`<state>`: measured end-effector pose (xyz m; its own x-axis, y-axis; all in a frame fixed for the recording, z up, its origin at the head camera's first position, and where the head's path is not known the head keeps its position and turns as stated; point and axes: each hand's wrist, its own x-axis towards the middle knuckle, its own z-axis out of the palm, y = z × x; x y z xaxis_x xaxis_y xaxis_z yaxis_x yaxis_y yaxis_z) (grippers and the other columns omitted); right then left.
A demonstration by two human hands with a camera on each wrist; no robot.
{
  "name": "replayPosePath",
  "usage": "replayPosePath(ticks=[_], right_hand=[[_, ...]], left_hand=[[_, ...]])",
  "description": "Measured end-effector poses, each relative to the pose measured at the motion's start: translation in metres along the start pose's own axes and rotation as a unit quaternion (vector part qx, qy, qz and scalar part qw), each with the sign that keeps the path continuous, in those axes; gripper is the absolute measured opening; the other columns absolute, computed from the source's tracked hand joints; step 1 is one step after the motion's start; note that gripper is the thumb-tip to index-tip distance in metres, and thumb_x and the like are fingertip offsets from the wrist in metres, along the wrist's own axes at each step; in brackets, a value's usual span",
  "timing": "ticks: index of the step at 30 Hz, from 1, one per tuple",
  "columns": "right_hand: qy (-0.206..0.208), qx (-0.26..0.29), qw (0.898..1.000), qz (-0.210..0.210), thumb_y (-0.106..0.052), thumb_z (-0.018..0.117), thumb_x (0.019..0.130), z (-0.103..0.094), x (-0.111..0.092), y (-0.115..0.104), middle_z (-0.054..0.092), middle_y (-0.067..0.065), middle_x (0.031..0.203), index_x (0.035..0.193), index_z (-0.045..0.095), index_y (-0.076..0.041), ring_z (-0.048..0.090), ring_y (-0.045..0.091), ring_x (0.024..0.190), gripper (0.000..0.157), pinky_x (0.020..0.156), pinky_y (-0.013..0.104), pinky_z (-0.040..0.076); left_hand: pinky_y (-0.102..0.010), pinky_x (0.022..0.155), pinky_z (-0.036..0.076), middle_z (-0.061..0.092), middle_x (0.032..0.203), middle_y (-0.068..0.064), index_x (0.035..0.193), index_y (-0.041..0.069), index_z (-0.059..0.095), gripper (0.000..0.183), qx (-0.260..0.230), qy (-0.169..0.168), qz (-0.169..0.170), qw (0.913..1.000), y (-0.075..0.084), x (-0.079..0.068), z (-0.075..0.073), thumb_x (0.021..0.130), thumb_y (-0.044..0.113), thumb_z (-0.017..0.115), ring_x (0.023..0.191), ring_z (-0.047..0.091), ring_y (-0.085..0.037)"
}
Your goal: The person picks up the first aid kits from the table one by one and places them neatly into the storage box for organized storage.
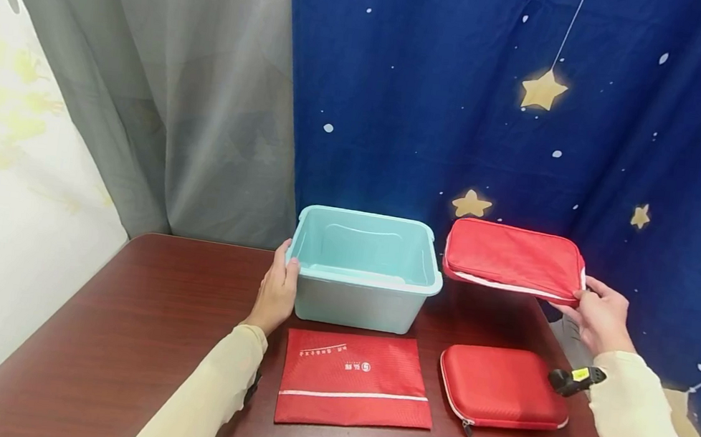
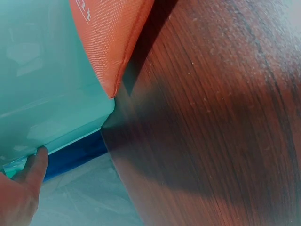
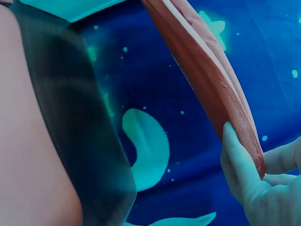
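Note:
In the head view my left hand [image 1: 277, 288] holds the left side of a light teal plastic bin [image 1: 354, 304], thumb at the rim. The left wrist view shows a finger [image 2: 36, 172] against the bin's outer wall. My right hand [image 1: 602, 316] pinches the right end of a red zip pouch [image 1: 515, 255] with white edging, raised to the right of the bin. Thumb and fingers lie on opposite faces of the pouch in the right wrist view. Below it on the table lies a red hard-shell zip case [image 1: 503, 387].
A flat red pouch [image 1: 359, 374] with a white stripe and white print lies in front of the bin. The brown wooden table [image 1: 135, 338] extends left. Behind stand a grey curtain [image 1: 222, 88] and a blue star-patterned curtain [image 1: 403, 95].

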<state>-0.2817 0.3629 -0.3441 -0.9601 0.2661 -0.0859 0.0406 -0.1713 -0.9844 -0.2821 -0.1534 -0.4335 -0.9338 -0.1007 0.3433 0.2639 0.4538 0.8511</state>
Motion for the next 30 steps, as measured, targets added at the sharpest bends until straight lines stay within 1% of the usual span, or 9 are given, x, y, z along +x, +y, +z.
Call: replayPosePath(ticks=[3,9,15,18,22,23,25,27,30], right_hand=[[-0.001,0.017,1.0,-0.003,0.01,0.033,0.097,0.0,-0.002,-0.005,0.06,-0.009,0.08,0.157,0.008,0.003,0.068,0.006,0.067,0.066,0.059,0.03,0.059],[-0.001,0.028,1.0,-0.005,0.007,0.035,0.099,0.003,-0.005,-0.014,0.055,-0.001,0.097,0.158,0.011,-0.001,0.069,0.006,0.069,0.064,0.061,0.03,0.059],[-0.012,0.03,0.999,-0.027,0.009,0.034,0.097,0.018,-0.007,-0.021,0.049,0.008,0.112,0.158,0.014,0.0,0.068,0.005,0.073,0.064,0.062,0.03,0.059],[-0.014,0.031,0.999,-0.04,0.011,0.033,0.096,0.028,-0.008,-0.023,0.05,0.007,0.11,0.157,0.016,0.001,0.069,0.005,0.074,0.064,0.066,0.032,0.058],[-0.022,0.033,0.998,-0.044,0.011,0.035,0.097,0.04,-0.01,-0.027,0.052,0.003,0.106,0.157,0.018,0.001,0.069,0.006,0.074,0.063,0.073,0.035,0.053],[-0.023,0.033,0.998,-0.044,0.011,0.035,0.097,0.043,-0.011,-0.028,0.052,0.005,0.108,0.157,0.018,0.001,0.069,0.006,0.074,0.063,0.074,0.036,0.052],[-0.025,0.025,0.998,-0.042,0.009,0.035,0.098,0.05,-0.012,-0.029,0.048,0.014,0.12,0.158,0.017,-0.001,0.069,0.004,0.075,0.063,0.074,0.034,0.053],[-0.025,0.012,0.999,-0.041,0.007,0.035,0.099,0.057,-0.015,-0.03,0.039,0.022,0.134,0.158,0.017,-0.003,0.068,0.002,0.075,0.062,0.072,0.03,0.055],[-0.029,-0.004,0.999,-0.043,0.005,0.034,0.1,0.07,-0.018,-0.029,0.026,0.026,0.15,0.159,0.016,-0.004,0.066,0.0,0.077,0.062,0.07,0.027,0.056]], left_hand=[[-0.056,0.113,0.03,0.036,0.156,-0.009,0.157,0.016,0.021,0.054,0.001,0.001,0.001,1.0,0.0,0.0,0.0,0.108,0.036,0.033,0.14,0.039,-0.03],[-0.058,0.113,0.03,0.036,0.157,-0.01,0.157,0.016,0.02,0.055,-0.001,-0.001,0.001,1.0,-0.001,0.001,0.001,0.108,0.036,0.032,0.14,0.039,-0.031],[-0.058,0.112,0.031,0.037,0.156,-0.011,0.157,0.016,0.02,0.055,-0.001,0.001,0.001,1.0,-0.002,0.0,0.001,0.108,0.036,0.032,0.14,0.04,-0.031],[-0.058,0.112,0.03,0.036,0.156,-0.011,0.157,0.017,0.019,0.054,0.001,-0.001,-0.001,1.0,-0.003,0.001,0.002,0.108,0.036,0.032,0.14,0.04,-0.031],[-0.057,0.113,0.03,0.036,0.156,-0.011,0.157,0.018,0.02,0.054,0.003,0.0,-0.003,1.0,-0.003,0.001,0.002,0.108,0.036,0.033,0.14,0.039,-0.031],[-0.057,0.113,0.03,0.036,0.156,-0.011,0.157,0.017,0.02,0.054,0.002,0.0,-0.003,1.0,-0.003,0.001,0.002,0.108,0.035,0.033,0.14,0.039,-0.031],[-0.058,0.113,0.03,0.037,0.156,-0.012,0.157,0.016,0.02,0.054,0.003,0.0,0.002,1.0,-0.004,0.002,0.002,0.108,0.035,0.032,0.14,0.04,-0.031],[-0.057,0.113,0.03,0.037,0.156,-0.012,0.157,0.015,0.02,0.054,0.004,0.001,0.004,1.0,-0.005,0.002,0.002,0.108,0.035,0.032,0.14,0.04,-0.031],[-0.058,0.112,0.03,0.036,0.156,-0.013,0.157,0.014,0.02,0.054,0.002,-0.001,0.006,1.0,-0.006,0.003,0.002,0.108,0.035,0.031,0.14,0.04,-0.031]])
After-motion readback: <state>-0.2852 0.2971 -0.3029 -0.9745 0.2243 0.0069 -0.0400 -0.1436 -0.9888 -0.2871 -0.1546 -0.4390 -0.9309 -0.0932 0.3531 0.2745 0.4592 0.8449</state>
